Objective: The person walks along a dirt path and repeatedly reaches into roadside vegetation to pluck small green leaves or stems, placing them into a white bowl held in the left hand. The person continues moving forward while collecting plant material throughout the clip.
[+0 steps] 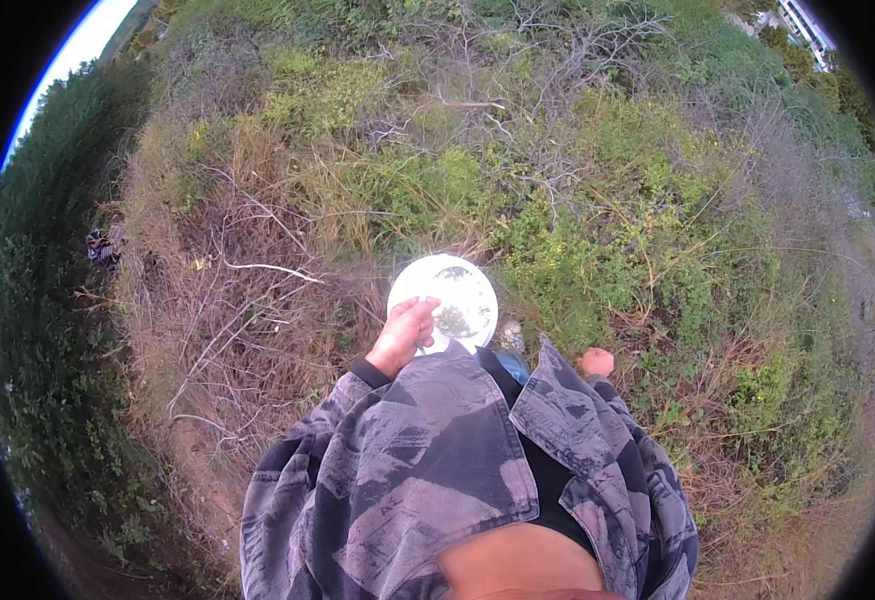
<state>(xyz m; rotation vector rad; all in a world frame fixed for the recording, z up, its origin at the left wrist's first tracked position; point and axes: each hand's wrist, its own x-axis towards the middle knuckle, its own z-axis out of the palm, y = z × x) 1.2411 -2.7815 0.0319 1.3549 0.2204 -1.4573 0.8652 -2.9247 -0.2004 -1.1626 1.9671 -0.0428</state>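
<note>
A round white plastic bucket [410, 281] hangs before my body, its opening facing up at me. Small green bits, seemingly leaves or sprigs [454, 319], show inside, partly washed out by glare. My left hand [407, 330] is closed at the bucket's left side, apparently around its handle, which the fingers mostly hide. Apart from the bucket, my right hand [596, 361] hangs low at my right side, beside green shrubs. Its fingers look curled, and nothing shows in them. A patterned grey and black jacket [437, 450] covers both arms and hides the bucket's near edge.
Dry bare branches [272, 270] spread at the left, and more twigs [550, 180] lie ahead. Green shrubs [580, 255] grow close on the right. A bare dirt strip [201, 465] runs at lower left. Far left, someone in patterned clothing [103, 247] seems to be among the plants.
</note>
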